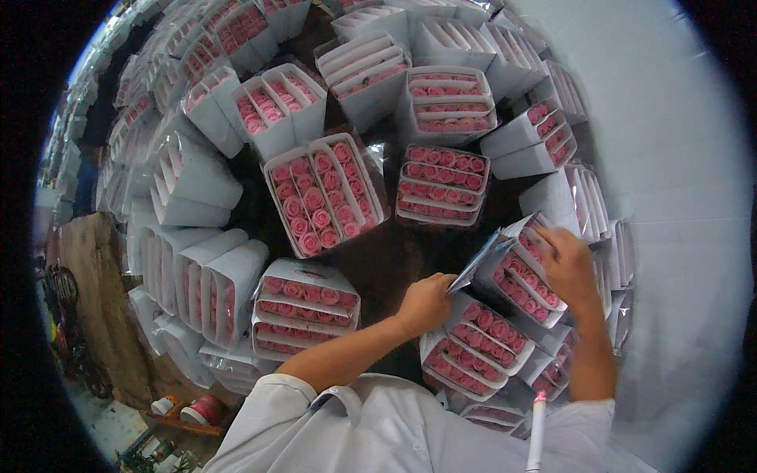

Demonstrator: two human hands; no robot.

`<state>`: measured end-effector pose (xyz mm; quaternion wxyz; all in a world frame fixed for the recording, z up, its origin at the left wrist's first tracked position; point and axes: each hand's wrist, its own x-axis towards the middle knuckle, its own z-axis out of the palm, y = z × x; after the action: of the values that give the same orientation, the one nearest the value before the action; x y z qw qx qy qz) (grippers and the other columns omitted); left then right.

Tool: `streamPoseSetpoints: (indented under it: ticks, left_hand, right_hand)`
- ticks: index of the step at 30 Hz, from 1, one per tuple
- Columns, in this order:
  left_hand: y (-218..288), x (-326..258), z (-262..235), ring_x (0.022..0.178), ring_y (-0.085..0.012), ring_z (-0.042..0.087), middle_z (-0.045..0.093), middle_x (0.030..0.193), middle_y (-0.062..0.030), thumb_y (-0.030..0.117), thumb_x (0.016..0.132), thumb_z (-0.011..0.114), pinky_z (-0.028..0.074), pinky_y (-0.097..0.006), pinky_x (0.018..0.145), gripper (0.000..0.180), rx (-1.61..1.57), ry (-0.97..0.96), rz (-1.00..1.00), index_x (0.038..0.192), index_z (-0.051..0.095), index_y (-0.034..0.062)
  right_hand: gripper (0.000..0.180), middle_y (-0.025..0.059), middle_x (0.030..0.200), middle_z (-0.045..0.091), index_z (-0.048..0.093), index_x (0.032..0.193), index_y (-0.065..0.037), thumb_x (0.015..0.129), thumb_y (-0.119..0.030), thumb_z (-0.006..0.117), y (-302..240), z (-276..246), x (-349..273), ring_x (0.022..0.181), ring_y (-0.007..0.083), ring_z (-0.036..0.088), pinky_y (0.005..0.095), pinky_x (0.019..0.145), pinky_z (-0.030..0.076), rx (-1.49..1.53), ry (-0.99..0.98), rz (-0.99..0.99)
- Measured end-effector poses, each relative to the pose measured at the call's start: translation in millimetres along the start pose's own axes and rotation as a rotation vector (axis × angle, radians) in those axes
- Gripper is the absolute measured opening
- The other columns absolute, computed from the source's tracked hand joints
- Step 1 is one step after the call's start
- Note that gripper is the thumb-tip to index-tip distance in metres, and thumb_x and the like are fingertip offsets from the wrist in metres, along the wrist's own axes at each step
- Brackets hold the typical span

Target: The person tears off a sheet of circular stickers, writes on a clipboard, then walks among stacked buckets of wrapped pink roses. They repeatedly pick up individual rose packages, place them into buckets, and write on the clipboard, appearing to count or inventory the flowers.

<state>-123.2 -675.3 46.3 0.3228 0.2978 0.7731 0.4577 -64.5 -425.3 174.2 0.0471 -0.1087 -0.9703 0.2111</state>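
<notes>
My left hand [426,304] is closed on the lower end of a thin, flat, blue-grey thing like a booklet [478,264], which stands tilted up to the right. Beside it, a bundle of pink roses [522,277] in rows between white corrugated sheets leans to the right. My right hand [566,264] lies over the upper right of this bundle, fingers curled at its top edge; the fingertips are partly hidden. Just below both hands sits another rose bundle [478,347]. A white stick with a pink tip [537,430] shows against my shirt at the right.
More wrapped rose bundles [322,193] stand close together in a ring around dark floor [386,268]. A pale wall [678,236] runs along the right. At the left are a brown board [102,292], dark cables [72,339] and a red round container [203,411].
</notes>
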Motion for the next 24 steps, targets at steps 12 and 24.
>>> streamPoseSetpoints:
  ticks: [12, 24]
  left_hand:
    - [-16, -26, 8, 0.097, -0.0428, 0.063, 0.065, 0.109, -0.0218, 0.007, 0.080, 0.057, 0.052, -0.048, 0.086, 0.037, 0.076, -0.031, -0.092, 0.116, 0.063, 0.0017]
    - [-14, -19, -5, 0.097, -0.0418, 0.064, 0.066, 0.112, -0.0217, 0.009, 0.080, 0.058, 0.052, -0.048, 0.089, 0.038, 0.102, -0.050, -0.090, 0.117, 0.064, 0.0005]
  right_hand:
    - [0.012, 0.0180, 0.091, 0.068, 0.069, 0.087, -0.005, 0.080, -0.011, 0.061, 41, 207, 153, 0.088, 0.0381, 0.068, 0.0468, 0.077, 0.055, -0.502, -0.408, -0.142]
    - [0.008, 0.0133, 0.090, 0.061, 0.059, 0.083, -0.007, 0.079, -0.004, 0.054, 103, 94, 138, 0.085, 0.0375, 0.065, 0.0474, 0.073, 0.053, -0.288, -0.114, -0.314]
